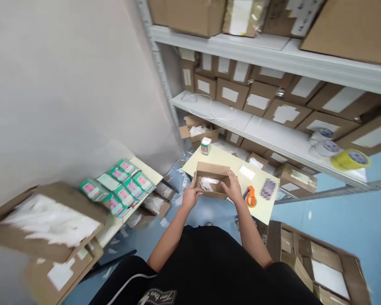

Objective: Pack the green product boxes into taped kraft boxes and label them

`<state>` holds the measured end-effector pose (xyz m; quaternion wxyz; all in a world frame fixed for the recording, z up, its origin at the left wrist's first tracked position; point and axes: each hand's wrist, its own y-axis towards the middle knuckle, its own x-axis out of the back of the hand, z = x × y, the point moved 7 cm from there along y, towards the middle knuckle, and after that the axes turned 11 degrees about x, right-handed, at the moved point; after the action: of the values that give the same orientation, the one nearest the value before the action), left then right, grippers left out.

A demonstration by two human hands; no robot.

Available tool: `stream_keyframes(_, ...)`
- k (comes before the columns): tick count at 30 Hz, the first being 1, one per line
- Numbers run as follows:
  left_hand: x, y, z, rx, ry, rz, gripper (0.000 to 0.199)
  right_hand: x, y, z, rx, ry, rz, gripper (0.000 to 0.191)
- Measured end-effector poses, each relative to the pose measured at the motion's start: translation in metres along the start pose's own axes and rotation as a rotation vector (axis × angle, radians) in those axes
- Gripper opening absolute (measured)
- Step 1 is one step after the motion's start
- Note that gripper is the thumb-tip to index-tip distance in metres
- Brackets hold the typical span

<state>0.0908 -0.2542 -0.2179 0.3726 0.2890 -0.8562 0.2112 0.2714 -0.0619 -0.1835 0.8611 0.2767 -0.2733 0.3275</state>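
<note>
A small open cardboard box (213, 169) sits at the near edge of the pale table, with a few white paper pieces (207, 182) inside. My left hand (190, 195) grips its left end at the near corner. At the opposite end, my right hand (231, 187) holds the right wall, thumb toward the inside. Behind the box stands a small green, white and pink carton (206, 145). An orange tape dispenser (250, 197) lies to the right of my right hand, near a white label (247, 171) on the tabletop.
Metal shelving (266, 131) with labelled cardboard boxes rises behind the table, holding tape rolls (351, 160) at its right. On a left side table lie several green cartons (125, 195) beside a large box of white material (51, 220). A large carton (324, 262) stands lower right.
</note>
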Motion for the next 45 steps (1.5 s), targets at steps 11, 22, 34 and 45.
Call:
stream_keyframes(11, -0.077, 0.151, -0.03, -0.178, 0.023, 0.268, 0.022, 0.032, 0.013, -0.062, -0.272, -0.011, -0.187, 0.066)
stream_keyframes(22, -0.097, 0.253, -0.017, -0.249, 0.175, 0.618, 0.054, -0.058, 0.137, -0.072, -0.501, 0.249, -0.271, 0.064)
stream_keyframes(34, 0.004, 0.423, 0.008, 0.031, -0.124, 0.198, 0.064, -0.211, 0.275, -0.082, -0.73, 0.649, -0.226, 0.07)
stream_keyframes(45, 0.034, 0.436, 0.029, 0.027, -0.095, 0.153, 0.064, -0.184, 0.252, -0.082, -0.684, 0.641, -0.277, 0.062)
